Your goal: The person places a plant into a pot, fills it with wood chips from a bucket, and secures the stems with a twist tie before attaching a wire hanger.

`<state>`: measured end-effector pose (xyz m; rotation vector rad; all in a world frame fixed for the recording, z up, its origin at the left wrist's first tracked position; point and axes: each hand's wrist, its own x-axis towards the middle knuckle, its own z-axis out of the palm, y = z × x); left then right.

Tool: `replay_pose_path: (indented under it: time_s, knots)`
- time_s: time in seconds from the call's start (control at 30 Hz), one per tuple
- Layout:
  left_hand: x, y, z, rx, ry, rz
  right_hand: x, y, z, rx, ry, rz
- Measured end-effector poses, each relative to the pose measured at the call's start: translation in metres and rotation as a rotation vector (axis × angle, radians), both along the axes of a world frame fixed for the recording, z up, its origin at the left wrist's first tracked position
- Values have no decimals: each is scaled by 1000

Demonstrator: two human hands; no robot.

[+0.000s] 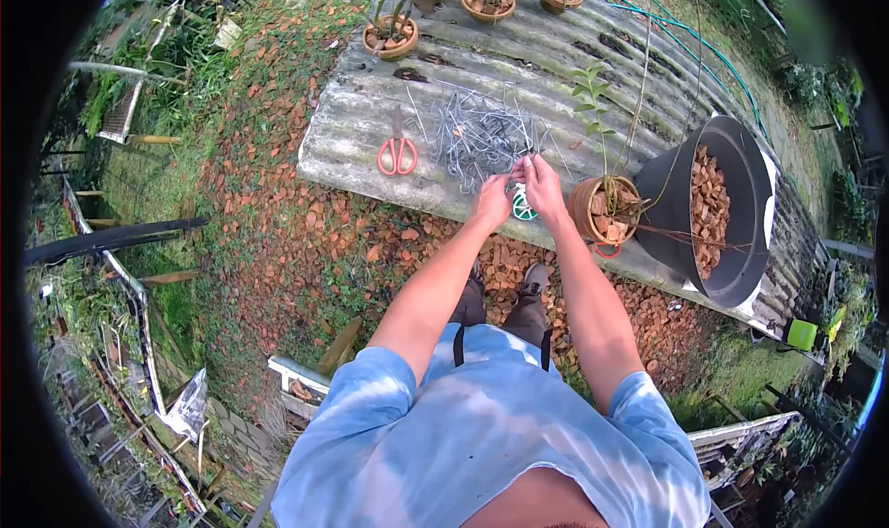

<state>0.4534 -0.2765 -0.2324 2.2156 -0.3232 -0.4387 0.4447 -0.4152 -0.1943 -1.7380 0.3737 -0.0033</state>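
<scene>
My left hand (494, 200) and my right hand (540, 186) meet over the near edge of the corrugated sheet (347, 125). Both have their fingers pinched together; whatever lies between them is too small to make out. Just beyond the fingertips spreads a tangled pile of grey wire hangers (477, 132). A round green and white item (524, 206), perhaps a spool, shows between the hands, partly covered. Left of the pile lies a pair of scissors (397, 153) with red-orange handles, its blades pointing away from me.
To the right stand a clay pot (582, 211) with a tall plant and a large black pot (659, 199), tilted, holding brick chips (709, 208). Several potted plants line the back, including one clay pot (391, 46). A green hose (690, 32) curves behind. Brick chips cover the ground.
</scene>
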Motion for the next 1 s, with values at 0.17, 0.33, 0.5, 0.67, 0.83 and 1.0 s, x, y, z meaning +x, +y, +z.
replay_pose_path:
  time_s: [0.17,0.33,0.5,0.67,0.83,1.0]
  knots:
    - [23,-10,-16,65,118,-29,-6,9,-19,-8,11,-142]
    - [30,-6,-33,42,112,-5,-25,12,-67,-383,104,-50]
    - [51,-18,-25,133,219,-10,-14,13,-87,-387,245,-76]
    - [61,-13,-21,131,134,-87,9,10,-104,-199,233,-177]
    - [54,-8,-70,-203,444,79,23,5,-120,-267,152,-288]
    - [48,-6,-32,-140,466,45,29,0,-120,-282,185,-337]
